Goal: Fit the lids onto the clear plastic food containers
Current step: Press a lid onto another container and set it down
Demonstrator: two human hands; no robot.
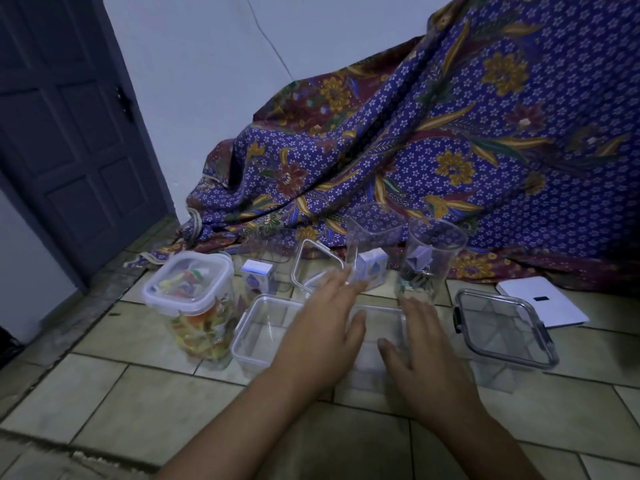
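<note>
A low, open clear plastic container point(263, 327) with rounded corners is seen on the tiled floor point(138, 403), partly covered by the left hand point(322, 327). Beside it a second clear tub point(381, 327) lies between the two hands; its outline is blurred. The left hand is spread flat, fingers extended, gripping nothing; the right hand point(420, 355) is likewise open, palm down, holding nothing. Whether either palm touches the plastic cannot be told.

To the left stands a taller square container point(194, 306) with its clip lid already fitted, filled with multicoloured pieces. To the right a square container with a dark-edged lid point(505, 327) is set on the tiles. Behind the hands a loose clear lid point(313, 268) leans upright, and two tall lidless clear containers stand near the cloth: a square one point(372, 244) and a round one point(427, 261) holding small folded items. Two small white boxes point(258, 277) with blue printing are present; the writing cannot be read. A flat white object point(543, 301) lies at the right. A purple floral batik cloth point(450, 133) is draped behind, beside a dark panelled door point(69, 133).
</note>
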